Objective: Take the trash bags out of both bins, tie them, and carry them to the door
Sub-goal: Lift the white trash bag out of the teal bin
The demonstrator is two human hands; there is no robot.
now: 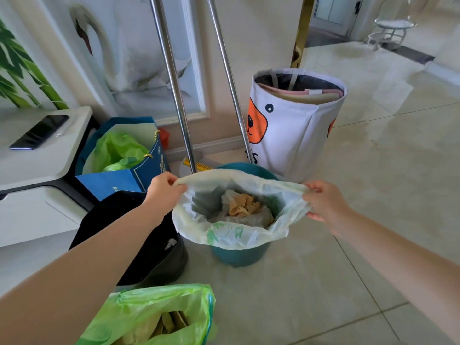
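Note:
A teal bin (pixel 239 256) stands on the tiled floor, lined with a pale white-green trash bag (pixel 231 235). Crumpled paper (pixel 245 207) lies inside the bag. My left hand (pixel 164 192) pinches the bag's rim on the left side. At the rim's right side my right hand (pixel 323 202) grips it, and the mouth is stretched wide between the two. A second bin, with a bright green trash bag (pixel 154 317) holding scraps, sits at the bottom edge near me.
A black bag (pixel 159 257) lies left of the teal bin. Behind are a blue gift bag (pixel 119 175) with green plastic, two metal poles (pixel 174 90), and a white fabric basket (pixel 293 130). A white cabinet (pixel 37 170) with a phone (pixel 39 131) stands left. The floor stretches right toward a doorway (pixel 331 18).

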